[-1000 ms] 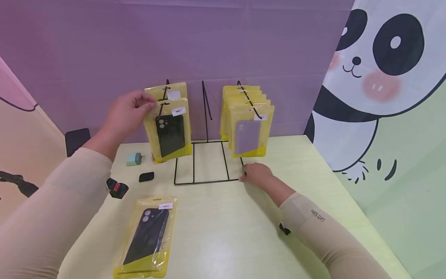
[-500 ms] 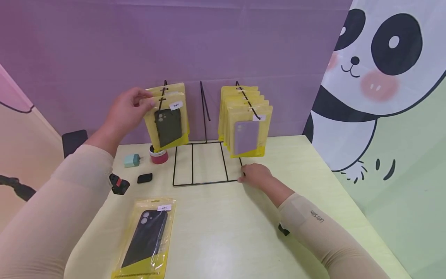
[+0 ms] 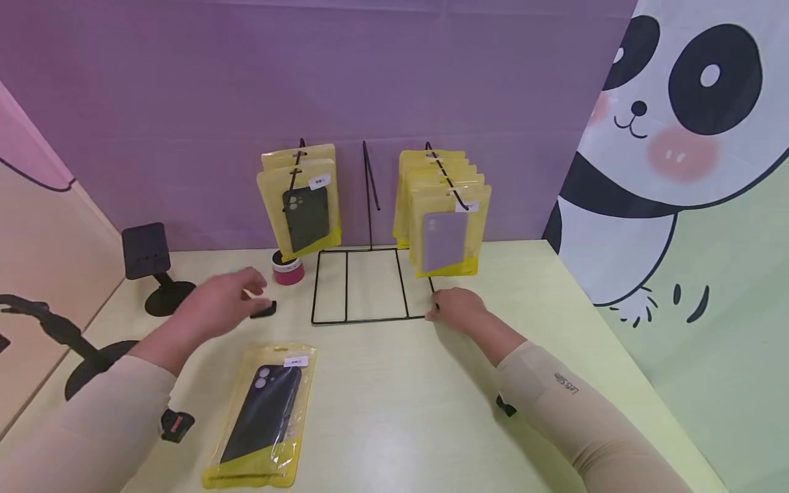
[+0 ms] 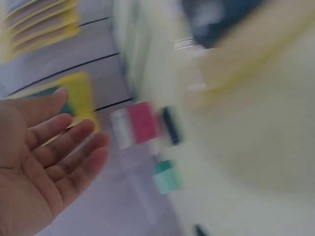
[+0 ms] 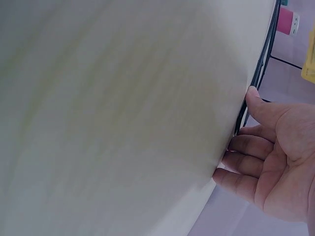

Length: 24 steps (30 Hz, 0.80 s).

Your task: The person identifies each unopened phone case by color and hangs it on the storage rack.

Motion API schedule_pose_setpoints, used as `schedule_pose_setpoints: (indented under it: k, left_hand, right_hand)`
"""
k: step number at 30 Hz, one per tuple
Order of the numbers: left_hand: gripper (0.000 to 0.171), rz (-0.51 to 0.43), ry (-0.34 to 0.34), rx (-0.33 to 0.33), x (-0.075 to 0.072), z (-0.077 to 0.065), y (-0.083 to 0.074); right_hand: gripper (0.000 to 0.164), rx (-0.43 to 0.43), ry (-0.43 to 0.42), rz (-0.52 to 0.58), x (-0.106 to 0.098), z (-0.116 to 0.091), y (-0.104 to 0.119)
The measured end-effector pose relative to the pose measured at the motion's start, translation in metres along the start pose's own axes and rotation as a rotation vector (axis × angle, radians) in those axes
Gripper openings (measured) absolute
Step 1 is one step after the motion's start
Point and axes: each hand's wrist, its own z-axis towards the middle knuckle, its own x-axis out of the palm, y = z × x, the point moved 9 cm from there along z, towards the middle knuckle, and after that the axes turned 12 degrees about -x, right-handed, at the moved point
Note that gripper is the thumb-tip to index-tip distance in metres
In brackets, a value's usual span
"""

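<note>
A black wire rack [image 3: 370, 284] stands at the back of the pale table [image 3: 401, 411]. Its left hook carries two yellow packs with a dark phone case [image 3: 302, 209]. The middle hook [image 3: 370, 178] is bare. Several yellow packs with lilac cases [image 3: 446, 219] hang on the right hook. Another yellow pack with a black case [image 3: 265, 411] lies flat near me. My left hand [image 3: 246, 291] hovers empty over the table, left of the rack; the left wrist view shows its fingers [image 4: 74, 142] straight. My right hand [image 3: 444, 309] rests at the rack's front right corner, fingertips [image 5: 236, 145] on the wire base [image 5: 256, 83].
A pink and white roll [image 3: 287, 269] and a small black piece [image 3: 265, 309] lie left of the rack. A black phone stand [image 3: 151, 263] and a second stand [image 3: 74, 342] are at the far left. A black and red clip [image 3: 175, 424] sits by my left sleeve.
My left hand has let go of the dark-case pack, which now hangs on the left hook, and dropped down towards the table. My right hand has stayed at the rack's corner.
</note>
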Motion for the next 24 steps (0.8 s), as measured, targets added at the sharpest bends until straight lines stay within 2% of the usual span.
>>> schedule_pose_setpoints:
  k: [3, 5, 7, 10, 13, 16, 20, 24]
  left_hand:
    - [0.040, 0.100, 0.081, 0.032, 0.039, -0.008, 0.008]
    - [0.041, 0.164, 0.115, 0.039, 0.059, -0.013, 0.014]
    - [0.039, 0.187, 0.123, 0.032, 0.072, -0.016, 0.020]
    - [0.032, 0.203, 0.110, 0.023, 0.082, -0.017, 0.025]
    - [0.018, 0.163, 0.129, 0.020, 0.084, -0.016, 0.027]
    - [0.007, 0.080, 0.165, 0.042, 0.081, -0.015, 0.027]
    - [0.009, -0.152, 0.218, 0.047, 0.063, -0.013, 0.022]
    - [0.026, -0.405, 0.257, 0.038, 0.034, -0.015, 0.013]
  right_hand:
    - [0.049, 0.003, 0.002, 0.002, 0.001, -0.001, -0.001]
    - [0.047, -0.001, -0.001, 0.000, 0.001, -0.001, -0.002]
    - [0.045, -0.004, -0.005, -0.002, 0.002, -0.001, -0.002]
    - [0.045, -0.007, -0.004, -0.006, 0.002, -0.001, -0.003]
    - [0.045, -0.004, -0.003, -0.005, 0.003, 0.000, -0.003]
    - [0.046, -0.009, -0.005, -0.007, 0.002, 0.000, -0.002]
    - [0.050, -0.009, -0.007, -0.009, 0.001, 0.000, -0.001]
    - [0.052, 0.002, 0.002, -0.004, 0.001, 0.000, -0.001]
